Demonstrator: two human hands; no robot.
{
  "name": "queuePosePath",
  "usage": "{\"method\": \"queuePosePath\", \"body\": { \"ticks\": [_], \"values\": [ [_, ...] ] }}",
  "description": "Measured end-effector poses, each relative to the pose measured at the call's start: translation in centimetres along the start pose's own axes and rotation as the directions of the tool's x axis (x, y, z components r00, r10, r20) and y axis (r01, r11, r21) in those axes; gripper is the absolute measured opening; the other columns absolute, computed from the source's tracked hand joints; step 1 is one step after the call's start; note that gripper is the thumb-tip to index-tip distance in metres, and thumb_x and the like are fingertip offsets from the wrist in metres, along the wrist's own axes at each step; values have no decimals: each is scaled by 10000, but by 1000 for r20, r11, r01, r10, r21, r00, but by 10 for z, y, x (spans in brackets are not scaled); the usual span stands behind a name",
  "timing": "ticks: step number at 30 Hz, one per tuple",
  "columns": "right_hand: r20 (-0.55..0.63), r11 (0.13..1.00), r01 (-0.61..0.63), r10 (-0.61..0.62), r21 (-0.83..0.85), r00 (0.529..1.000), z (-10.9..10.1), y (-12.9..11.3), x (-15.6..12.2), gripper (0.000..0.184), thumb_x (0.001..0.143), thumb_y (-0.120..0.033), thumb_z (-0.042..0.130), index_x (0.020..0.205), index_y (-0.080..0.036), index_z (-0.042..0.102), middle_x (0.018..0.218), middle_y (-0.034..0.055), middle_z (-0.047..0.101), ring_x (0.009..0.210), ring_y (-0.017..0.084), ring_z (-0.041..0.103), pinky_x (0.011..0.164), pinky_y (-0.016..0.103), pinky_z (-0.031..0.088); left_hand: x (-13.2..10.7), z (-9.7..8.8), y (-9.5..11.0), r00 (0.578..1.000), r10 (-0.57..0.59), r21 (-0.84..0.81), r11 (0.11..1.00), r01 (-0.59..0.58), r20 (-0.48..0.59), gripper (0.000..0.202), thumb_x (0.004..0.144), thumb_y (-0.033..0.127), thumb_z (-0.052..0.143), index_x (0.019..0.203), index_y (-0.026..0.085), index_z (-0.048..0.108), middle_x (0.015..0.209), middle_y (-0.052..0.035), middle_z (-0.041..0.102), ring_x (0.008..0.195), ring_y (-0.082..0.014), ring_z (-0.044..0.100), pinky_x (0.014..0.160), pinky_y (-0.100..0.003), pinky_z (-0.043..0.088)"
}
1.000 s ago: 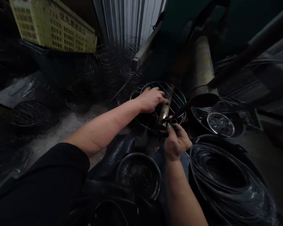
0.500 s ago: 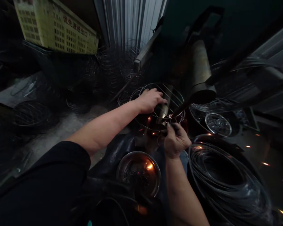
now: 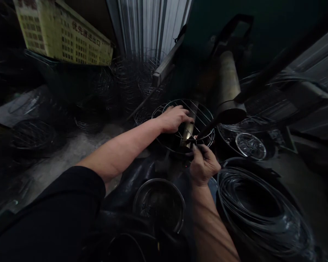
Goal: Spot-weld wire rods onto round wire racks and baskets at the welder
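Observation:
A round wire basket frame (image 3: 205, 112) sits over a brass-coloured bar (image 3: 189, 127) of a welding machine. My left hand (image 3: 174, 118) lies on top of the frame, fingers curled over its wires. Just below the frame's near rim, my right hand (image 3: 203, 163) is closed in a pinch on a thin wire piece (image 3: 194, 142) held against the frame. A dark pointed electrode arm (image 3: 211, 125) comes down from the right and meets the frame at that spot.
A metal bowl (image 3: 159, 203) with small pieces sits below my hands. Large coils of dark wire (image 3: 262, 207) lie at the right. A shiny round dish (image 3: 248, 145) sits behind them. Stacked wire frames (image 3: 131, 83) and a yellow sign (image 3: 62, 34) stand at the back left.
Orange sparks flew around the frame, bowl and wire coils half a second ago and are gone now. Both hands have stayed almost where they were.

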State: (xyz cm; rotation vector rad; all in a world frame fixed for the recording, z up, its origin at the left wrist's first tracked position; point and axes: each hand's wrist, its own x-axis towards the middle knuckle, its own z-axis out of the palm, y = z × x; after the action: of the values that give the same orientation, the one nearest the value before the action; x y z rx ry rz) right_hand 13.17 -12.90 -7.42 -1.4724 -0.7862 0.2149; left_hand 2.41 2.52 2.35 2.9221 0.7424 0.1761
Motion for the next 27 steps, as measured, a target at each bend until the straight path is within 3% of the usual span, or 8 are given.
{"method": "queuePosePath", "body": {
  "ticks": [6, 15, 20, 27],
  "values": [
    [15, 985, -93, 92, 143, 996, 3, -12, 8, 214, 704, -357, 734, 783, -160, 707, 574, -29, 639, 421, 123, 573, 457, 245, 453, 6, 2, -4, 999, 4, -9, 1000, -4, 33, 639, 758, 33, 520, 1324, 315, 614, 1335, -64, 580, 1197, -267, 485, 974, -412, 411],
    [140, 967, -205, 184, 152, 973, -9, -13, 8, 252, 681, -376, 770, 801, -161, 713, 598, -39, 606, 436, 106, 542, 446, 237, 437, 7, 2, -4, 998, -18, -26, 999, 19, 56, 661, 739, 32, 525, 1322, 330, 620, 1308, -49, 598, 1195, -247, 516, 970, -367, 428],
    [126, 992, -127, 124, 16, 984, -19, -14, 3, 300, 656, -415, 777, 821, -169, 732, 595, -39, 604, 481, 108, 529, 490, 251, 463, 9, 6, -7, 999, -1, -34, 999, 2, 32, 656, 733, 26, 540, 1314, 315, 633, 1280, -53, 618, 1206, -248, 530, 960, -342, 442],
    [258, 996, -7, 30, -88, 966, -26, -4, 14, 255, 745, -390, 691, 874, -178, 743, 589, -39, 601, 510, 121, 546, 546, 259, 458, 11, 10, -9, 1000, 22, -12, 1000, -22, 13, 695, 689, 9, 543, 1311, 304, 639, 1251, -53, 643, 1172, -229, 566, 941, -305, 467]
  ]
}}
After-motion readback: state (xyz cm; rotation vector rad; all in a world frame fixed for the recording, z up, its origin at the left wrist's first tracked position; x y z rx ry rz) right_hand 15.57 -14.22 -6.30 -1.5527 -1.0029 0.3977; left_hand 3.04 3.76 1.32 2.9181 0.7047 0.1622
